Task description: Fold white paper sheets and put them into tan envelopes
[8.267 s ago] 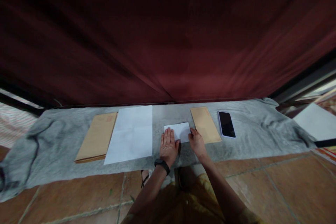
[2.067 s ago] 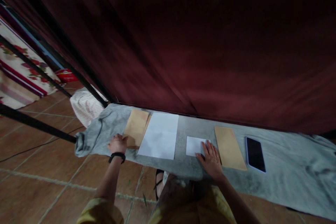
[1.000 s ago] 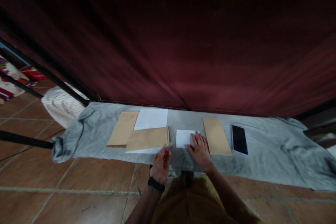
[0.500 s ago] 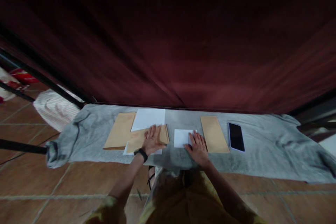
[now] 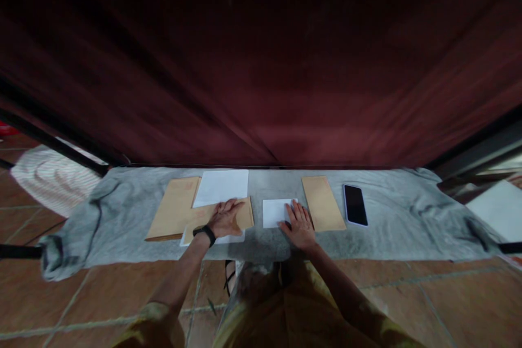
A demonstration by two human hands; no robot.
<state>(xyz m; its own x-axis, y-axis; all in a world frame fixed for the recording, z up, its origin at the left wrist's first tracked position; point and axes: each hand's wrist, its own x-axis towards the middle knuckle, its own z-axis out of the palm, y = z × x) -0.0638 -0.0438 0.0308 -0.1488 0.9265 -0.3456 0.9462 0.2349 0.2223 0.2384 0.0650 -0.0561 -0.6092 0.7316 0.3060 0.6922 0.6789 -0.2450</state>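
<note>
My left hand [image 5: 225, 219], with a dark band at the wrist, lies over a brown envelope [image 5: 245, 213], palm down and fingers loosely extended. That envelope lies across a white sheet of paper [image 5: 223, 185], whose parts show above and below it. Further left is another brown envelope [image 5: 171, 209], or a stack of them. My right hand [image 5: 300, 228] rests flat with fingers spread on the right part of a small white rectangle of paper [image 5: 273, 213]. Just right of that hand lies a third brown envelope [image 5: 324, 204].
A grey cloth [image 5: 391, 212] covers the narrow work surface. A phone [image 5: 355, 205] with a dark screen lies right of the envelopes. A dark red curtain [image 5: 261, 92] hangs behind. Black bars [image 5: 73, 155] and striped fabric [image 5: 44, 176] are at the left, above a tiled floor [image 5: 98, 299].
The view has shifted slightly, so most things sit further left. My left hand has turned, its fingers now pointing more to the right. My right hand stays on the small white paper.
</note>
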